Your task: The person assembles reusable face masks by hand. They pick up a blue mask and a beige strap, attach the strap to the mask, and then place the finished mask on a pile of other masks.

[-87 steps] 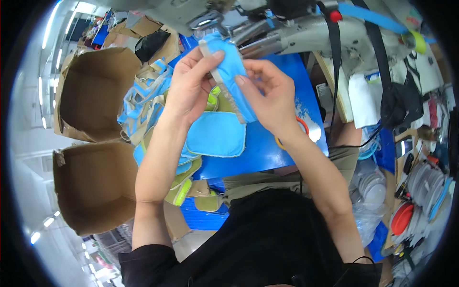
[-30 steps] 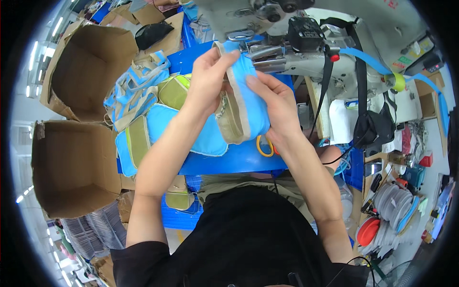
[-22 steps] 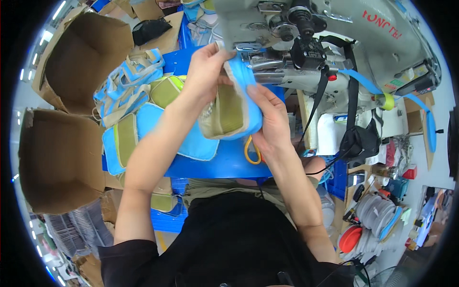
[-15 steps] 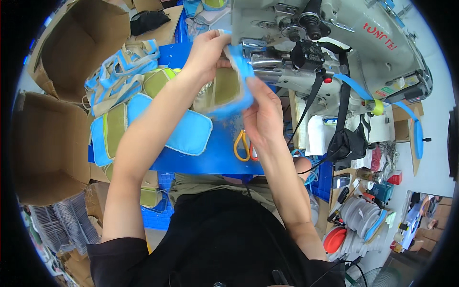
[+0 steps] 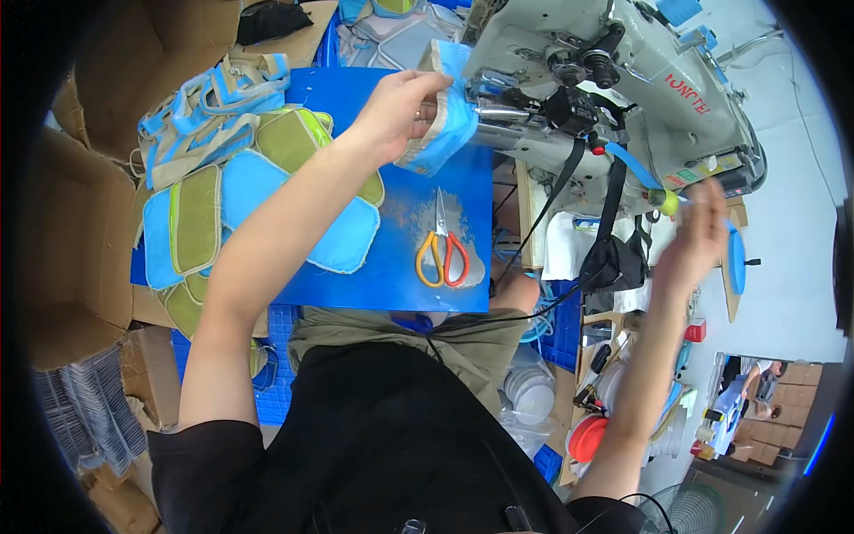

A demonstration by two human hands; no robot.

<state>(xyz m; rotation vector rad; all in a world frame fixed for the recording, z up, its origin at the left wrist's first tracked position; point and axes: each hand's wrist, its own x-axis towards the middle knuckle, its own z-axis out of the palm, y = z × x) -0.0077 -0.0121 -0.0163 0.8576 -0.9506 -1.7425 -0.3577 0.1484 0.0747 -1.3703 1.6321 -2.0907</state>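
My left hand [image 5: 391, 116] pinches a small blue fabric piece with a beige edge [image 5: 454, 120], held up against the arm of the sewing machine [image 5: 663, 98]. Part of the piece is hidden behind my fingers. Well to the right, my right hand [image 5: 694, 240] is raised beside a blue tape [image 5: 630, 163], which runs through a yellow-green ring [image 5: 664, 201] to a blue roll [image 5: 737, 260]. The right fingers look stretched out and a little blurred, with nothing visible in them. Scissors with one orange and one red handle [image 5: 442, 258] lie on the blue table [image 5: 347, 295].
Blue and olive sewn pieces [image 5: 196, 218] and blue-beige straps [image 5: 209, 111] are heaped at the left of the table. Cardboard boxes [image 5: 80, 258] stand further left. A black pouch [image 5: 614, 262] hangs below the machine; a red round lid [image 5: 587, 439] is at the lower right.
My right hand has let go of the fabric piece and swung right, toward the blue tape. My left hand still holds the piece, now slightly higher. The scissors have come fully into view.
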